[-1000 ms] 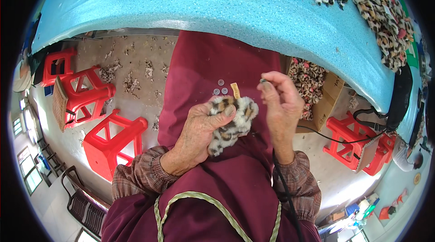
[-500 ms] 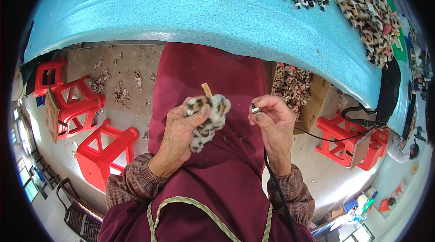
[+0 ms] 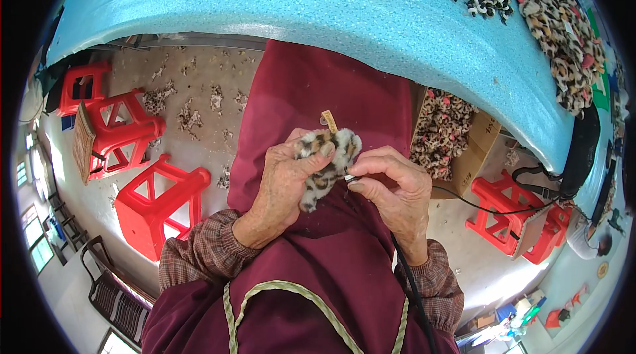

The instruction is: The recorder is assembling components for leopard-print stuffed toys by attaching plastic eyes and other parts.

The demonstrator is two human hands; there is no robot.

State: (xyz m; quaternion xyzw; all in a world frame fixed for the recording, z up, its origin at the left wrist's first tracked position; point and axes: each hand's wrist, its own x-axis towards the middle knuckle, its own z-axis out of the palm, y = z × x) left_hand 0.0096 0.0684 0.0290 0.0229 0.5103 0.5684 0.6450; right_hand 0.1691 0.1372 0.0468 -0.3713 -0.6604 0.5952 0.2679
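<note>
Plush piece [image 3: 324, 179] clasped in left hand [image 3: 285, 180]; right hand [image 3: 399, 189] pinching small part [image 3: 350, 178] alongside.

Spotted plush piece [image 3: 321, 183] in white, brown and black, tan tag [image 3: 329, 121] on top, small black-and-white part [image 3: 350, 178] alongside

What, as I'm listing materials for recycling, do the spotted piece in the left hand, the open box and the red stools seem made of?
Spotted piece: fluffy, matt plush, probably synthetic, judging by its tufted pile; the fibre itself can't be confirmed.
Box: most likely cardboard, from its matt brown, flat walls.
Red stools: apparently moulded plastic, from their smooth, slightly shiny, evenly coloured surfaces.
</note>
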